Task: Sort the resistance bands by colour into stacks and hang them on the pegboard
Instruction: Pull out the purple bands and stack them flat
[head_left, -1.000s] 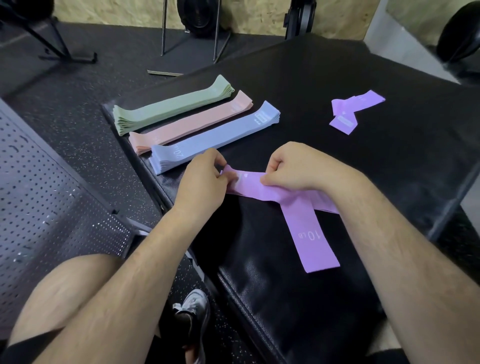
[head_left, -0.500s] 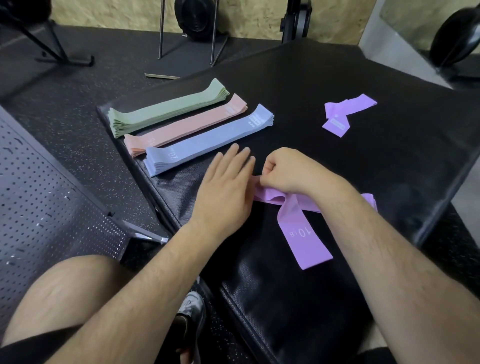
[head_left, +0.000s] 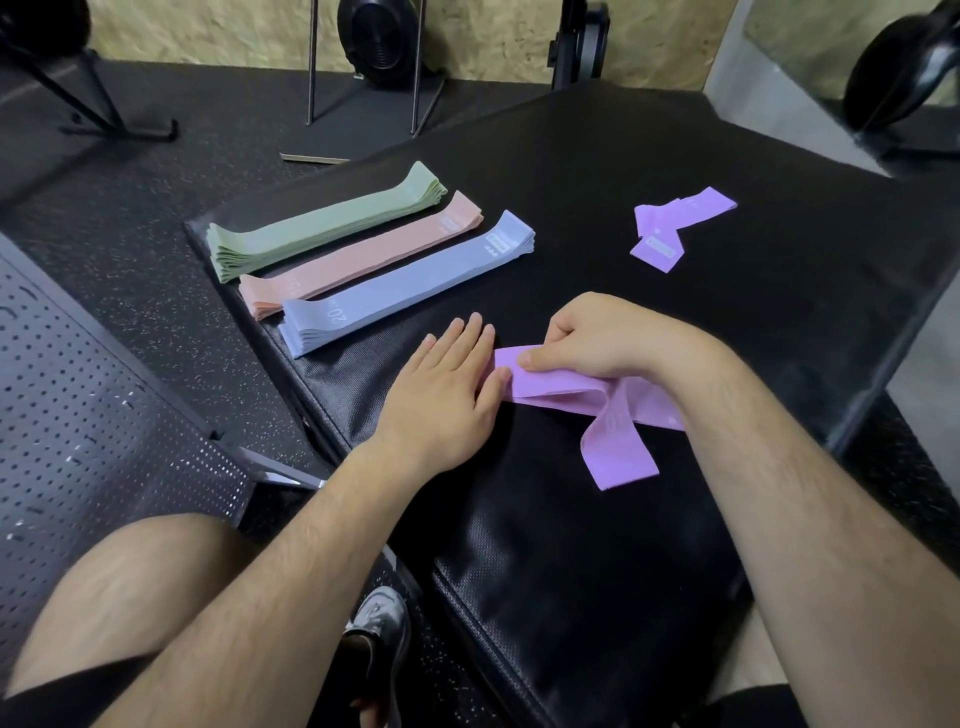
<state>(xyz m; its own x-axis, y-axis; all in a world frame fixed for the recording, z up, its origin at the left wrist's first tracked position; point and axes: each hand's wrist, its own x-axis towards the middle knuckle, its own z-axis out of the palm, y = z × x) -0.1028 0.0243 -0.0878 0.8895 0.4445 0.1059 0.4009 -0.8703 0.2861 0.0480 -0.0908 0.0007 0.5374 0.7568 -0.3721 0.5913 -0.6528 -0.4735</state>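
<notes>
Three sorted stacks lie side by side on the black mat (head_left: 597, 545): green bands (head_left: 322, 223), pink bands (head_left: 363, 254) and blue bands (head_left: 410, 286). In front of them, purple bands (head_left: 618, 441) lie crossed over each other. My right hand (head_left: 602, 338) pinches one end of a purple band between thumb and curled fingers. My left hand (head_left: 447, 395) lies flat on the mat with straight fingers, its thumb touching that band's end. Another folded purple band (head_left: 675, 223) sits at the far right of the mat.
A black perforated pegboard (head_left: 93, 441) lies flat on the floor to the left of the mat. Metal stand legs (head_left: 363, 78) and dark gym equipment (head_left: 904, 67) stand at the back. My knee and a shoe show below.
My left hand let go of the purple band's end and went flat on the mat. My right hand kept its pinch and drew the band slightly to the right.
</notes>
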